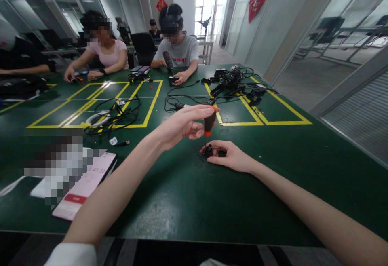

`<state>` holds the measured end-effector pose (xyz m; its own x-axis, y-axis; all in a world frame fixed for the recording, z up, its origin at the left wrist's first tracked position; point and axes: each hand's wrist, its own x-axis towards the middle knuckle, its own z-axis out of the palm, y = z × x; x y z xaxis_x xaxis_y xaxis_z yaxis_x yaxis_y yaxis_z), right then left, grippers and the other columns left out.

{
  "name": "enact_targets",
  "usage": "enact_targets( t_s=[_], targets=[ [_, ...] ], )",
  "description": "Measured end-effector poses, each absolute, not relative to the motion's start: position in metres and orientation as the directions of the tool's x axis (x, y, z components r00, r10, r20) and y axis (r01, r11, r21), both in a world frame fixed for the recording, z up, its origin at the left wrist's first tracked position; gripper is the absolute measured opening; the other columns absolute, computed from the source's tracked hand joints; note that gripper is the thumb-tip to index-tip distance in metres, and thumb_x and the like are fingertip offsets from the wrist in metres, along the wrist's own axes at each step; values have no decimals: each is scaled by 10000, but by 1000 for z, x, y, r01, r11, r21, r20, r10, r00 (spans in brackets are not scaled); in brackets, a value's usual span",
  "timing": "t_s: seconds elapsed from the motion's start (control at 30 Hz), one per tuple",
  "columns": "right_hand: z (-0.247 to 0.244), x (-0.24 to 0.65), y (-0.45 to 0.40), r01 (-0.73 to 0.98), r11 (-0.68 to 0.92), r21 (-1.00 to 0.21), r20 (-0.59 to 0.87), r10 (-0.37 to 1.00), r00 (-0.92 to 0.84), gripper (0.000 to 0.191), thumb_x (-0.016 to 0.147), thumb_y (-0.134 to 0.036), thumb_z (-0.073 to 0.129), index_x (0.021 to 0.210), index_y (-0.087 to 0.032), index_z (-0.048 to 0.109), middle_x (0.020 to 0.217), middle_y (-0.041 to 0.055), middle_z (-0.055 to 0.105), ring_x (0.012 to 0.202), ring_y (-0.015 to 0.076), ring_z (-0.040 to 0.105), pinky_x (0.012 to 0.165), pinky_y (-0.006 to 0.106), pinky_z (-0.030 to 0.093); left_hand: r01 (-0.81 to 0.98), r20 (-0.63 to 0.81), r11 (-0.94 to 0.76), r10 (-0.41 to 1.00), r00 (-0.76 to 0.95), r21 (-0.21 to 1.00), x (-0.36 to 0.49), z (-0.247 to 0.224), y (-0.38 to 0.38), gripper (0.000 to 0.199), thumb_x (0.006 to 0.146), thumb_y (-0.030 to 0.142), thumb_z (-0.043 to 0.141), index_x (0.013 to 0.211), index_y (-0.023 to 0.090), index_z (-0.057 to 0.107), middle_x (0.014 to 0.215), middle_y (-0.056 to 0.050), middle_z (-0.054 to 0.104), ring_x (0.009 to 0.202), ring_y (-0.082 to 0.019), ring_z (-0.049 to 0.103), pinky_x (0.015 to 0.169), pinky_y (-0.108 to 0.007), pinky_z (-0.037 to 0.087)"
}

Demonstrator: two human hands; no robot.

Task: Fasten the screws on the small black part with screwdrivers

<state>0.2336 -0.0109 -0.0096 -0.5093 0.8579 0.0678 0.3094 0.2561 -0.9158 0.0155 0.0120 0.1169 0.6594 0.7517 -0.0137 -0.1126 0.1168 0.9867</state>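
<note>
My left hand point(189, 123) is closed round the handle of a screwdriver point(209, 124), which is dark with orange ends. Its thin shaft points down at a small black part point(207, 151) on the green table point(169, 193). Whether the tip sits in a screw is too small to tell. With thumb and fingers, my right hand point(228, 156) grips that black part from the right and steadies it against the table top. A short stub stands up from the part. Its exact kind cannot be made out.
Black cables point(121, 114) lie coiled at left, with a phone point(87, 185) nearer me. A cable heap point(233, 82) covers the far right, among yellow tape lines point(242, 123). Across the table, a person in grey point(184, 49) holds a power drill point(167, 60); another wears pink point(110, 53).
</note>
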Motion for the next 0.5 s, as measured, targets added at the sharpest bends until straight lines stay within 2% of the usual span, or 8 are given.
enact_targets(
  t_s=[0.13, 0.27, 0.4, 0.5],
  targets=[
    [-8, 233, -12, 312, 256, -915, 68, 860, -507, 369, 832, -385, 792, 1133, -173, 761, 869, 31, 735, 680, 159, 611, 711, 321, 550, -86, -20, 102, 751, 660, 991, 15, 117, 11, 510, 779, 603, 795, 921, 119, 717, 721, -11, 619, 516, -61, 476, 445, -194, 267],
    [-6, 232, -12, 303, 254, -919, 71, 859, -506, 355, 831, -373, 781, 1125, -174, 768, 900, 38, 748, 683, 155, 605, 709, 314, 543, -98, -43, 148, 734, 677, 984, 16, 118, 13, 498, 807, 617, 743, 916, 141, 642, 932, -97, 753, 518, -103, 600, 452, -215, 355],
    [-8, 232, -12, 292, 270, -917, 88, 854, -513, 364, 834, -395, 782, 1124, -175, 767, 909, 41, 756, 670, 150, 596, 700, 311, 541, -106, -40, 151, 734, 678, 983, 17, 117, 16, 472, 808, 580, 760, 933, 152, 605, 897, -94, 764, 455, -59, 499, 448, -194, 335],
    [-11, 233, -11, 293, 275, -916, 93, 855, -510, 380, 834, -409, 785, 1130, -172, 760, 912, 43, 757, 674, 153, 603, 703, 316, 547, -116, -15, 125, 741, 672, 985, 17, 116, 15, 483, 807, 554, 777, 1023, 136, 667, 872, -64, 728, 499, -46, 460, 447, -180, 282]
  ],
)
